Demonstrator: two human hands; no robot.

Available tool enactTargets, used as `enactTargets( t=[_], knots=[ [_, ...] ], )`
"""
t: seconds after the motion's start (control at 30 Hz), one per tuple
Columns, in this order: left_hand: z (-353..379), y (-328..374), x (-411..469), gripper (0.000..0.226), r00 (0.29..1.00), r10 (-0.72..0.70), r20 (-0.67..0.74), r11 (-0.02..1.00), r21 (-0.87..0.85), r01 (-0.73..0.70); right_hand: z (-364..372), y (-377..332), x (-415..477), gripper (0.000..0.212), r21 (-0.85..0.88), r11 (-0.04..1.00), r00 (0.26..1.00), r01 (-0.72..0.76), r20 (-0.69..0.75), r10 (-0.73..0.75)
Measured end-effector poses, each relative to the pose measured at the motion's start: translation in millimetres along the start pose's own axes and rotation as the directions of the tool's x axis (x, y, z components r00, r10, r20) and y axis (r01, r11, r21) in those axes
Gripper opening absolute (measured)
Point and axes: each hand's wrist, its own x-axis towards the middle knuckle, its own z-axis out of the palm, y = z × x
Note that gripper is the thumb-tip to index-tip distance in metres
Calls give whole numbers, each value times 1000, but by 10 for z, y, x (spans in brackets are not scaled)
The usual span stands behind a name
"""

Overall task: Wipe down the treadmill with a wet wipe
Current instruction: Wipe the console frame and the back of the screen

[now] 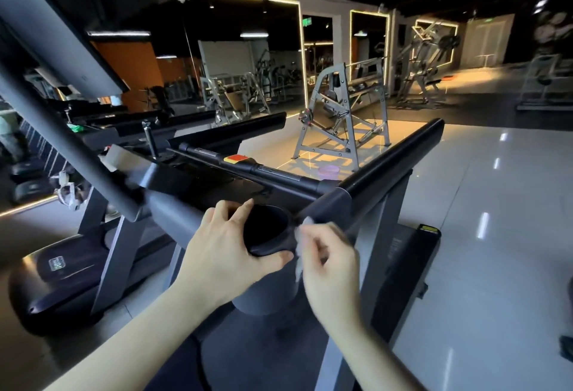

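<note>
So we're at the cup holder [266, 297] stage of the treadmill [376, 235], looks like; left hand [223, 245] is wrapped around the near rim, thumb along the front edge and fingers curled over the far side, basically steadying it; right hand [331, 266] is pinching a bunched-up white wet wipe [299, 259] and pressing it against the right side of the holder, just where the rim meets the right handrail [393, 158]; that hand is blurry, so my guess is it's mid-scrub.

As for progress, honestly hard to call; nothing shows wet streaks or a clean/dirty line, so I can't tell which parts are already done; going by where the wipe sits, I'd say it's somewhere in the middle. Probably left on the list: the rest of the handrail, the crossbar [279, 173] with the red stop button [237, 158], the big screen [62, 49] up on the left, and the inside of the cup holder, which is too dark to judge.
</note>
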Motion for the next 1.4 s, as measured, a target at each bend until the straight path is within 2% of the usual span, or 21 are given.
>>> enactTargets(
  t=[0.07,0.13,0.2,0.27,0.33,0.4,0.53,0.67,0.73,0.87,0.97,1.07,1.17,1.23,1.3,1.4],
  knots=[
    [17,0,11,122,1000,10,-11,1000,8,-10,-21,-88,-160,14,101,995,999,-1,54,-4],
    [32,17,19,120,1000,16,-4,1000,17,-16,-77,-30,-7,14,153,985,997,-79,32,75],
    [46,24,33,120,1000,12,-3,1000,24,-12,-118,207,334,11,181,963,974,-201,-68,216],
    [46,23,34,121,1000,8,5,999,32,-8,-133,437,652,8,163,932,916,-323,-193,351],
    [49,12,21,122,1000,5,2,999,34,-5,-83,477,660,7,164,912,873,-376,-267,407],
    [56,-4,13,122,1000,12,1,999,51,-12,51,330,355,7,181,903,869,-389,-254,425],
    [52,-44,24,117,998,56,-9,996,64,-55,327,-101,-620,16,225,925,934,-305,-119,337],
    [70,-31,28,112,998,56,14,996,72,-56,270,100,-584,16,259,910,936,-324,-53,348],
    [69,-42,28,112,999,46,16,996,77,-47,213,271,-292,13,343,860,894,-378,-106,436],
    [37,-59,24,112,999,36,28,997,73,-38,146,576,91,16,505,728,751,-463,-212,625],
    [-5,-63,20,112,999,9,41,999,37,-11,301,512,-227,21,590,582,676,-559,-81,732],
    [-71,-26,32,118,990,-9,139,1000,-15,11,310,358,-621,15,600,512,692,-614,97,715],
    [-189,52,54,119,962,-55,266,995,-62,74,205,544,-403,21,618,462,675,-636,156,721],
    [-198,166,115,113,965,-64,252,998,-9,69,73,751,-109,28,682,414,663,-604,141,735],
    [-143,310,178,104,991,-18,135,996,92,6,-85,1001,218,34,751,387,654,-535,78,752],
    [35,549,305,91,995,80,57,952,293,-94,-336,1309,635,25,808,353,587,-471,-12,810]
  ],
)
